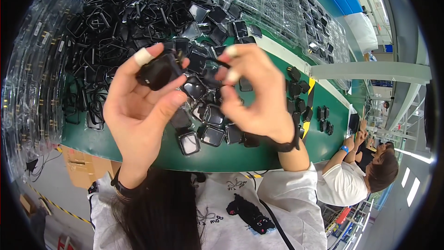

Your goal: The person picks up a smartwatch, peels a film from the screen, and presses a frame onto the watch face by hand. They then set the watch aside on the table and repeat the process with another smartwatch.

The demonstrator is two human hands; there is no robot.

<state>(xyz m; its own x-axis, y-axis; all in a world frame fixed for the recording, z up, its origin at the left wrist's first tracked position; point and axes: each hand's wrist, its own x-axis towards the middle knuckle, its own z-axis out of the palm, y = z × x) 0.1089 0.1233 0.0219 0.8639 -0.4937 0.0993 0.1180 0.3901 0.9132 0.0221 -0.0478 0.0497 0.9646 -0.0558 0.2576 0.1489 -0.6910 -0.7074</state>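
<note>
My left hand [141,104] is raised above the green table [222,155] and holds a small black square plug-like part [158,71] between thumb and fingers; the index fingertip wears a white tape wrap. My right hand [254,90] is close beside it, fingertips taped too, pinching a thin black cable [213,61] that runs from the part. Below the hands lie several black square parts with glossy faces [212,135].
A big heap of black parts and cables [134,14] covers the table's far left. Clear plastic trays [263,0] stand at the back, stacked trays [32,83] on the left. Small black parts [323,119] lie right. Another person [365,171] sits at the right. A cardboard box [83,166] is on the floor.
</note>
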